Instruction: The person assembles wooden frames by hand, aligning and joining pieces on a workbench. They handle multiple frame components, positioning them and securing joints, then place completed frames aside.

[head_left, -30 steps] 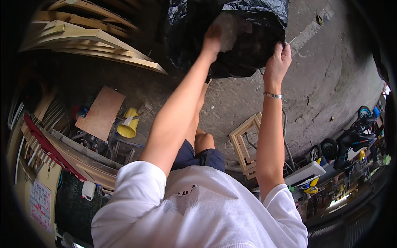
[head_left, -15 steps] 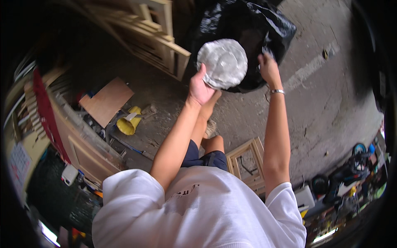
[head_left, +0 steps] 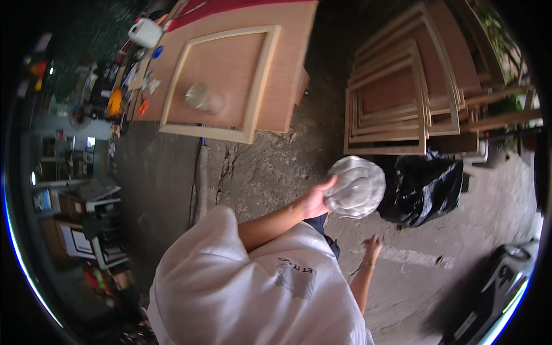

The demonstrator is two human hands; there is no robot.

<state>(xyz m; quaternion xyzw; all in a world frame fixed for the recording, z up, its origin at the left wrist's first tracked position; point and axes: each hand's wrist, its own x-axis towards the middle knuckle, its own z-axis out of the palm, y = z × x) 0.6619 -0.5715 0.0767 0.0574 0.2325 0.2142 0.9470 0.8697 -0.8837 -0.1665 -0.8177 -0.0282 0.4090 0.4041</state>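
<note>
My left hand (head_left: pixel 314 199) grips a round silvery disc (head_left: pixel 355 187) by its near left edge, thumb on top. The disc is flat and crinkled, with curved ridges on its face. Lower and to the right, my right hand (head_left: pixel 372 249) hangs over the floor with nothing visible in it, its fingers loosely bent and apart. Just beyond the disc, a black plastic bag (head_left: pixel 424 190) rests on the floor, its folds shiny; the disc hides part of its left side. Neither hand touches the bag.
Wooden frames (head_left: pixel 422 109) lean together behind the bag. A plywood worktop (head_left: pixel 290 75) at far left bears a wooden frame (head_left: pixel 263 86), a clear rounded container (head_left: pixel 198 96) and a red cloth (head_left: pixel 230 8). A white jug (head_left: pixel 145 33) stands beyond. A dark vehicle (head_left: pixel 497 273) is at lower right.
The view has swung left, bringing the worktop in. My right hand has come away from the black bag and dropped lower. My left hand still holds the disc.
</note>
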